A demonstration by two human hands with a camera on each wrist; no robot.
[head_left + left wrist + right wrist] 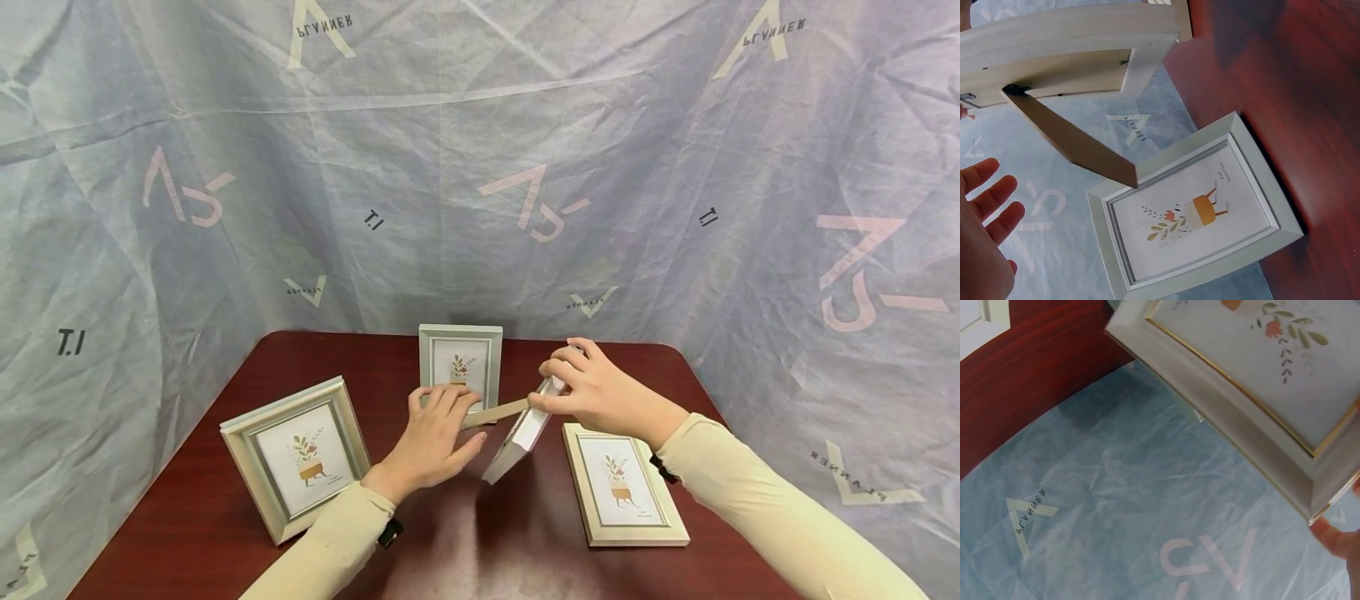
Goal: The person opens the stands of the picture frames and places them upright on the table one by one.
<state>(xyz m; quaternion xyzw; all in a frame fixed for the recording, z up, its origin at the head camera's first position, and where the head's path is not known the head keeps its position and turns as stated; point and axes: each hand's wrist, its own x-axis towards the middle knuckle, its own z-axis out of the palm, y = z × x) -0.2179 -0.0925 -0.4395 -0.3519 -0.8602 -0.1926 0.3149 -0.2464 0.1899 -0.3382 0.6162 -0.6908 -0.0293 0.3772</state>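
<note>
Long cream sleeves (787,504) fit closely, each with a small black band (390,533) near its end; both hands (433,437) are bare.

Location type: curtained booth; room type beyond it not determinable. Indicators: grey-blue fabric sheet (442,117) with printed lettering (324,27), hanging creased along the far edge and both sides of a dark red wood-grain desk (386,375)

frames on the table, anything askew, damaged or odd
The right frame looks odd: it lies face up on the table, while the left frame and rear frame stand. The held frame is tilted in the right hand. No damage is apparent.
</note>
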